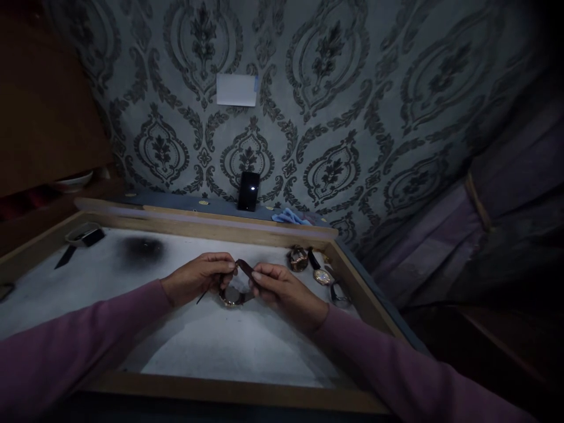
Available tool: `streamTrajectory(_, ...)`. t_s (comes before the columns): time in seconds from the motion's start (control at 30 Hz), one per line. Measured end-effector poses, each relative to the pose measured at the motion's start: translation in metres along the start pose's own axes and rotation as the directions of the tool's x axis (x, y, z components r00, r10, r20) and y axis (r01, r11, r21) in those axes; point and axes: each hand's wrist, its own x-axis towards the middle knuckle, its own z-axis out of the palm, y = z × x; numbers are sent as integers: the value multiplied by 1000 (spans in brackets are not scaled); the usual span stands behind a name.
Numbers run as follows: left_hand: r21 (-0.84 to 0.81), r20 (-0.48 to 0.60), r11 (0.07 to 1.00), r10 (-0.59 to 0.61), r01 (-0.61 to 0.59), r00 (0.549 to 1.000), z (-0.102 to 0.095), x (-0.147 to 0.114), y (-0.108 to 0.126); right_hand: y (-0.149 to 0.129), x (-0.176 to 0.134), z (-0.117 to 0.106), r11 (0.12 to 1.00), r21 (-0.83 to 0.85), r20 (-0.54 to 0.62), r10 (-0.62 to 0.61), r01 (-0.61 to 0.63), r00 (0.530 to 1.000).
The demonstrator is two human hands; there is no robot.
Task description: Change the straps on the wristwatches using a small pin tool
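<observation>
Both hands hold a wristwatch (231, 296) with a gold-toned case and a dark brown strap, above the white floor of a shallow wooden tray. My left hand (200, 277) is closed, its thumb and fingertips pinching one end of the strap (245, 268). A thin dark stick-like thing (201, 297) shows below that hand; whether the hand holds it, I cannot tell. Opposite, my right hand (286, 292) grips the strap between thumb and fingers. The watch's case hangs face toward me, lower than the fingertips, and its dial is too dim to read.
Several watches lie at the tray's right side, among them a brown one (298, 258) and a gold-cased one (322, 276). Another watch (84, 234) rests at the far left. The wooden rim (211, 218) surrounds the work area. Behind it stand a phone (249, 191) and a blue cloth (291, 216).
</observation>
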Motion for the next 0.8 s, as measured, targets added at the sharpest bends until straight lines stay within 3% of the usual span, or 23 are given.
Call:
streamTrajectory(0.3,-13,-6,999,29,-30,1000,-1,1,0,-5,-2,2,1000,4,-62,30,-30,998)
streamTrajectory(0.57,-32,-11,999,39,-40,999,-2,2,1,-4,-2,1,999,45,-57,28,-26,998)
streamTrajectory(0.8,-58,-8,997,44,-44,999,-2,1,1,1,-1,-1,999,-28,-39,26,-27,999)
